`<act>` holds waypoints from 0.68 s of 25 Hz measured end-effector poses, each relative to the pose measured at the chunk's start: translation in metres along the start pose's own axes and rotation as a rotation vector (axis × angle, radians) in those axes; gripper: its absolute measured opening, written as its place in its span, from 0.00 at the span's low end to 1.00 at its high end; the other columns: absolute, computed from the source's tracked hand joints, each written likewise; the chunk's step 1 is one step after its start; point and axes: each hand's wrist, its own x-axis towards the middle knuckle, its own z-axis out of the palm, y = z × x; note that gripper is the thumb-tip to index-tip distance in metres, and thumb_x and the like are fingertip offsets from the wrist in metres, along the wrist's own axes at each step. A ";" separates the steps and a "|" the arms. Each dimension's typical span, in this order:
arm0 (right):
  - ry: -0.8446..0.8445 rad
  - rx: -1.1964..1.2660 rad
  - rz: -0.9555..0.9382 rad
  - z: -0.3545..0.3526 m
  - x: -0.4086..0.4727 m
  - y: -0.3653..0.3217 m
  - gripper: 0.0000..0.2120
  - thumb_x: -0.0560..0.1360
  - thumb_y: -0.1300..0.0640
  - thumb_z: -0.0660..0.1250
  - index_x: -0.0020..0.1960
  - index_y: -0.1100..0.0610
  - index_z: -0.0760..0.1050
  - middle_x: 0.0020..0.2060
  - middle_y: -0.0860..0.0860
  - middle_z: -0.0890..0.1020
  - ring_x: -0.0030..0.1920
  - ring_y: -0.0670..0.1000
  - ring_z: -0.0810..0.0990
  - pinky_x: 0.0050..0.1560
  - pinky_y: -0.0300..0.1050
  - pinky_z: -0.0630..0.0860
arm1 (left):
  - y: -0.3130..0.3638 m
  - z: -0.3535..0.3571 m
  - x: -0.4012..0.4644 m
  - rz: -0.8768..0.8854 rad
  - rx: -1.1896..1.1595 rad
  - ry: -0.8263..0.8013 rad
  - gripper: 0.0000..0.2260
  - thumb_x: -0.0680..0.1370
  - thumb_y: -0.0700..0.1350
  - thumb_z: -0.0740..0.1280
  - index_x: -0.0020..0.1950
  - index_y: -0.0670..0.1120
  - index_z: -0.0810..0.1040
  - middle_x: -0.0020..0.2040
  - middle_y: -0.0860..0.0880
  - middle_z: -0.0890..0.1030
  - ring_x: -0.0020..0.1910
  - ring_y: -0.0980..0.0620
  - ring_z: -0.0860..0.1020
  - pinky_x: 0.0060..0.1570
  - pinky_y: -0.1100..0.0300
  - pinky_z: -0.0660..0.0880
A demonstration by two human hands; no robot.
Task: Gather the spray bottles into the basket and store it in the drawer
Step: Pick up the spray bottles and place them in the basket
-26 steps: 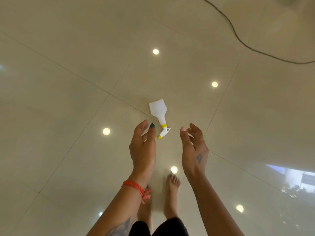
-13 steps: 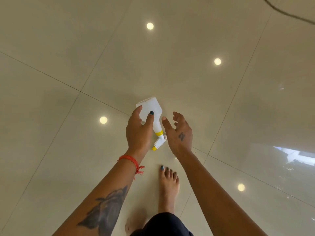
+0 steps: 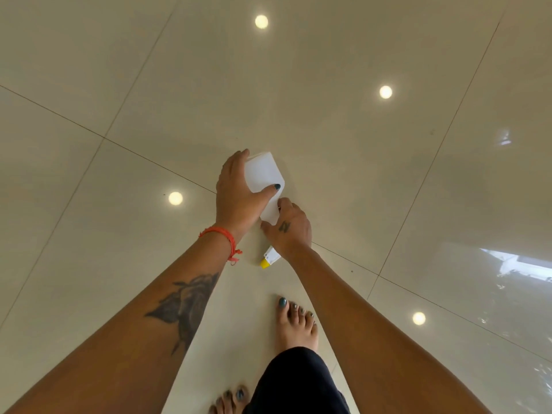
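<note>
A white spray bottle with a yellow nozzle tip lies on the glossy tiled floor in the middle of the head view. My left hand wraps the bottle's wide body, thumb across its top face. My right hand covers the neck and trigger part, so only the yellow-tipped nozzle sticks out below it. No basket or drawer is in view.
Shiny beige floor tiles with thin grout lines reflect round ceiling lights. My bare feet stand just below the bottle. A bright window reflection lies at the right edge.
Both hands have come down from hovering over the bottle and closed on it: left on the body, right on the neck. The camera has moved closer to the floor.
</note>
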 end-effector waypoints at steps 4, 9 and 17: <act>-0.006 0.094 -0.018 -0.032 -0.029 -0.004 0.20 0.69 0.53 0.69 0.60 0.54 0.71 0.52 0.52 0.78 0.49 0.54 0.77 0.42 0.42 0.68 | 0.014 -0.018 -0.019 -0.064 -0.049 0.058 0.34 0.69 0.51 0.73 0.72 0.49 0.63 0.71 0.49 0.67 0.68 0.49 0.67 0.65 0.55 0.65; -0.021 0.079 -0.089 -0.102 -0.091 -0.024 0.23 0.67 0.50 0.70 0.61 0.49 0.71 0.52 0.49 0.80 0.49 0.51 0.78 0.42 0.40 0.70 | 0.057 -0.053 -0.062 -0.170 -0.198 0.087 0.35 0.69 0.55 0.72 0.72 0.51 0.63 0.71 0.50 0.67 0.68 0.50 0.67 0.58 0.60 0.64; -0.153 0.103 -0.142 -0.214 -0.189 -0.070 0.19 0.66 0.44 0.72 0.56 0.47 0.76 0.43 0.45 0.80 0.40 0.45 0.79 0.39 0.35 0.72 | 0.113 -0.108 -0.149 -0.218 -0.388 0.085 0.37 0.66 0.55 0.75 0.71 0.55 0.62 0.68 0.49 0.70 0.64 0.45 0.71 0.63 0.45 0.72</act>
